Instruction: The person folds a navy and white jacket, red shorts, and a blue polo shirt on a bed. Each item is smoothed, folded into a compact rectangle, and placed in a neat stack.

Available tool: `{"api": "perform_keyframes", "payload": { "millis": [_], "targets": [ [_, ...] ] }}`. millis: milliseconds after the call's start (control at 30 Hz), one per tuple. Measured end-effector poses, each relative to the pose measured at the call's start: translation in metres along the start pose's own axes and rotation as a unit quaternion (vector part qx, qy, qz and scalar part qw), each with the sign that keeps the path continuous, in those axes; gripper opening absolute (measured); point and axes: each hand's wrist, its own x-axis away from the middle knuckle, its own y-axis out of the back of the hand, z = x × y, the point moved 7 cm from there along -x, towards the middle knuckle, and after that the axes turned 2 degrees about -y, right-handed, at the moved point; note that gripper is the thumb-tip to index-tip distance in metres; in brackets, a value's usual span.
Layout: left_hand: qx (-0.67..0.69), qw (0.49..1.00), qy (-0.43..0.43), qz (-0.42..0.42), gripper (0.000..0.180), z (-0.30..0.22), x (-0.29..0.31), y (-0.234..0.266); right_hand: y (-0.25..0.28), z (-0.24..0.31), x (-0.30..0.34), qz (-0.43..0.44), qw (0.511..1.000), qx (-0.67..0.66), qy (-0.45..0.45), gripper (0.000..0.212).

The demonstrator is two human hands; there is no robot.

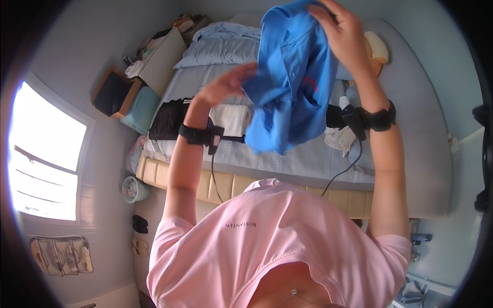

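Observation:
A blue shirt hangs in loose folds above the bed, with a small red mark on its front. My right hand grips it high up at its right edge, the fingers bent over the cloth. Beside the shirt's left edge is my left hand, its fingers smeared by motion; whether they pinch the cloth I cannot tell. Behind the shirt, a folded white cloth and a folded black garment lie on the bed. Crumpled whitish cloth lies to the right, partly hidden by the shirt.
The bed has a grey-blue cover, a pillow at the far end and a cream padded edge. Boxes and a cabinet stand at the left. A small bin and shoes are on the floor.

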Motion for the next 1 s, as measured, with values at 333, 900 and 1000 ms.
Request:
{"api": "perform_keyframes", "payload": {
  "millis": [333, 900, 1000],
  "targets": [
    [-0.142, 0.973, 0.035, 0.177, 0.055, 0.024, -0.012, -0.066, 0.027, 0.041, -0.047, -0.005, 1.000, -0.017, 0.020, 0.028],
    [0.172, 0.971, -0.163, -0.019, 0.037, -0.053, -0.038, -0.072, 0.103, 0.014, -0.045, -0.095, 0.987, -0.067, -0.113, 0.027],
    [0.134, 0.971, -0.178, -0.087, 0.037, -0.074, -0.040, -0.064, 0.110, -0.009, -0.026, -0.092, 0.984, -0.056, -0.138, 0.026]
  ]
}}
